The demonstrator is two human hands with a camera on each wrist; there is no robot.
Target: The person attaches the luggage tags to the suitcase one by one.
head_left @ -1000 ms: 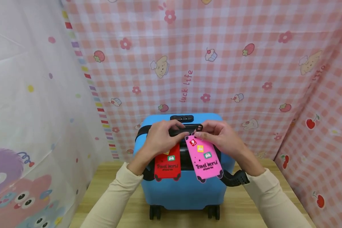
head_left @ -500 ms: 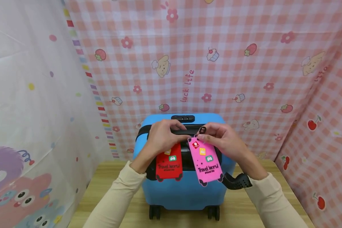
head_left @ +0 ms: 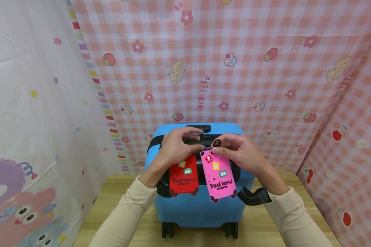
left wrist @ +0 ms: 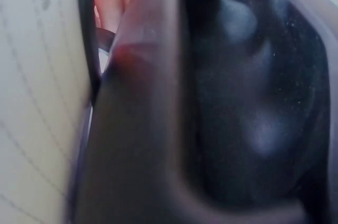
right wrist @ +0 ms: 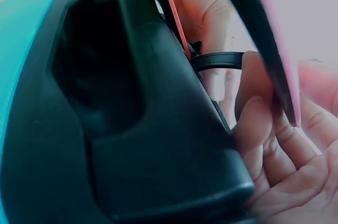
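Observation:
My right hand (head_left: 242, 152) pinches a pink luggage tag (head_left: 219, 180) near its top, where a small black buckle (head_left: 217, 142) stands up. In the right wrist view a black strap (right wrist: 219, 61) runs between these fingers and the suitcase handle area. A red luggage tag (head_left: 184, 180) hangs to the left, its upper part below my left hand (head_left: 176, 147). That hand is held over the handle (head_left: 207, 140) with thumb and fingers apart. Both tags hang in front of an upright blue suitcase (head_left: 201, 209). The left wrist view is mostly blurred dark plastic.
The suitcase stands on a wooden surface (head_left: 111, 202) on black wheels (head_left: 232, 230). A pink checked cloth (head_left: 204, 51) hangs close behind it, with a white printed cloth (head_left: 34, 120) on the left. A black strap end (head_left: 254, 197) sticks out near the right sleeve.
The pink tag has dropped slightly and hangs a little straighter, tilting less than before. My left fingers have lifted away from the thumb. The red tag and suitcase stay nearly in place.

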